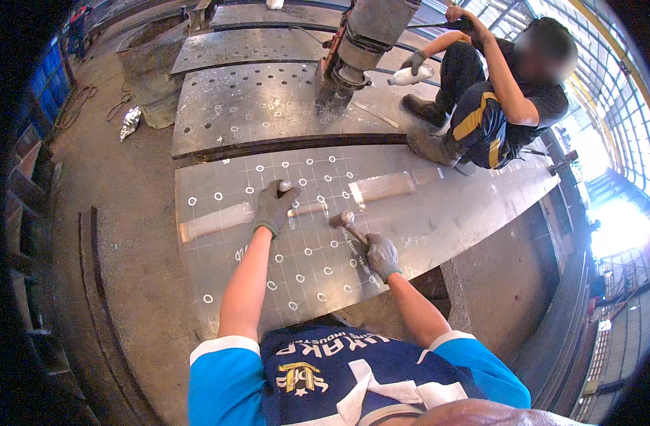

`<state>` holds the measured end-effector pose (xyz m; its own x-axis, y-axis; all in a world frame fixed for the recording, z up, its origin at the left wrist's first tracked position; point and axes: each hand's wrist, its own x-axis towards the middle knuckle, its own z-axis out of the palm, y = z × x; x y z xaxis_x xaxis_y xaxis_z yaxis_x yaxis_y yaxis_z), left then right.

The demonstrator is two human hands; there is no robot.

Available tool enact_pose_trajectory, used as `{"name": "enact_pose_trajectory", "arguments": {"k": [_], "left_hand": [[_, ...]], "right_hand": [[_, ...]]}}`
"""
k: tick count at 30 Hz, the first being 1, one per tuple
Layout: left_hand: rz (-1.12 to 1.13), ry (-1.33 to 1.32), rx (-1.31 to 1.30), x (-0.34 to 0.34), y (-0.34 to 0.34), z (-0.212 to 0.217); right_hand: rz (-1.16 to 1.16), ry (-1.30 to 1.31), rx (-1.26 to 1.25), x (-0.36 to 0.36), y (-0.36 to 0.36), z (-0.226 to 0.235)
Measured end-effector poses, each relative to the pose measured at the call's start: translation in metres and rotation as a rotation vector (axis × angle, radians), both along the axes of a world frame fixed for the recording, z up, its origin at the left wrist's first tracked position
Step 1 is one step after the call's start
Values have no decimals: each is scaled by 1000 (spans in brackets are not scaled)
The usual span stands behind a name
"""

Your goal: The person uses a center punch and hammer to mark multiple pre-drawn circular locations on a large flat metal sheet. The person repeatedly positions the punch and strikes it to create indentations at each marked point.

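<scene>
My left hand (275, 207), in a grey work glove, is closed around a metal punch (284, 186); only its rounded top end shows above the fingers. It rests over a large steel plate (225, 177) marked with a chalk grid and several small white circles. To the right, my right hand (382, 255), gloved too, grips the handle of a hammer (344, 219). The hammer's head is up and to the left of that hand, apart from the punch. Whether the punch's tip touches the plate is hidden by my left hand.
Beyond lies another steel plate (268, 113) with rows of drilled holes, and a drilling machine's column (367, 50) over it. A person (513, 96) squats at the right on my plate, holding a white bottle (412, 75). A large worn bin (153, 67) stands far left.
</scene>
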<state>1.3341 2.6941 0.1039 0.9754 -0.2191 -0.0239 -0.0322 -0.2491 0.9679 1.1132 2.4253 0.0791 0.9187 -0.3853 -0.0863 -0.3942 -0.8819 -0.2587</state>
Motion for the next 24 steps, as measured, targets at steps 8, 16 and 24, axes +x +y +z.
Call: {"name": "enact_pose_trajectory", "arguments": {"k": [8,16,24], "left_hand": [[-50,71,-117,5,0,-9],[-18,-8,-19,5,-1,-8],[-34,69,-116,3,0,-8]], "right_hand": [[41,-22,-2,3,9,10],[15,-64,57,2,14,18],[20,34,-22,7,14,20]]}}
